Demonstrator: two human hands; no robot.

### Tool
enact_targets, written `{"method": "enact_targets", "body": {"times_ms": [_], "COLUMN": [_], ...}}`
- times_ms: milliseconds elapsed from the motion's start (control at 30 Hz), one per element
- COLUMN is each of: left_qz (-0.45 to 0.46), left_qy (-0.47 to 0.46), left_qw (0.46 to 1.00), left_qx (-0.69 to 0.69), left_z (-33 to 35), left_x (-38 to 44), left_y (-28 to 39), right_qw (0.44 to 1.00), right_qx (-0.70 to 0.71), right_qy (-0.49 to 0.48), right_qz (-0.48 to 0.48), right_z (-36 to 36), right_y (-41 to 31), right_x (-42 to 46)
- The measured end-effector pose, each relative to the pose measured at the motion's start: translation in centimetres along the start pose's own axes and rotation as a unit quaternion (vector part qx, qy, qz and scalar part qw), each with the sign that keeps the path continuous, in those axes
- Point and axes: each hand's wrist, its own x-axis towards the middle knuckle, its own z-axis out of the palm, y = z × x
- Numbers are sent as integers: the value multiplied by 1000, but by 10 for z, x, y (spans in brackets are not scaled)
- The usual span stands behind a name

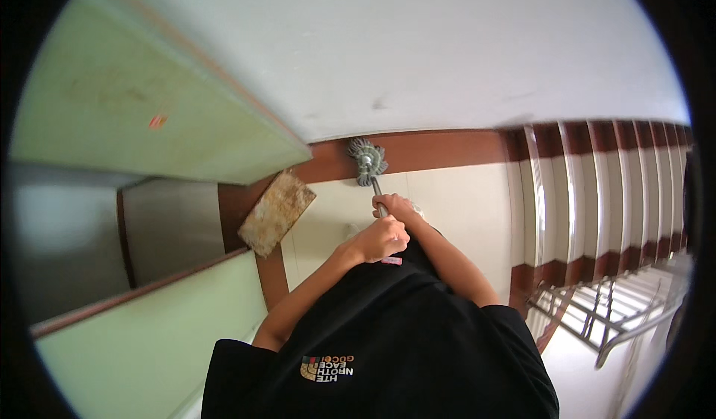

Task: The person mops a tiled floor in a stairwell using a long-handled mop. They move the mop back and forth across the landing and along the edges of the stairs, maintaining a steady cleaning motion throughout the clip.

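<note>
A mop with a grey string head rests on the brown border of the floor, close to the foot of the white wall. Its metal handle rises from the head toward my body. My right hand is wrapped around the handle on the side nearer the head. Higher up, my left hand closes on the same handle, nearer my black shirt. A pink tag shows just below my left fist. My shoes are mostly hidden beneath my arms and hands.
A stained, worn doormat lies at an angle left of the mop, by a doorway with a darker floor beyond. A green door panel stands at upper left. To the right, stairs with brown edges run beside a metal railing.
</note>
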Motion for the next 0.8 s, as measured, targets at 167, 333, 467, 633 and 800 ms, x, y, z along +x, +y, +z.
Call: {"method": "enact_targets", "body": {"times_ms": [167,333,467,633,800], "left_qz": [-4,-60,-78,-118,-195], "left_qy": [-21,67,151,303,387], "left_qw": [999,992,982,945,900], "left_qx": [-49,-91,-83,-42,-41], "left_z": [13,36,42,45,30], "left_x": [63,69,47,-16,-74], "left_y": [-16,-24,-12,-4,6], "right_qw": [992,990,999,983,965], "right_qx": [21,41,19,34,39], "right_qy": [89,104,46,3,-61], "right_qz": [83,85,-13,-180,-253], "right_z": [-38,-47,-45,0,52], "right_y": [67,99,86,38,-32], "right_x": [-16,-22,-6,32,54]}}
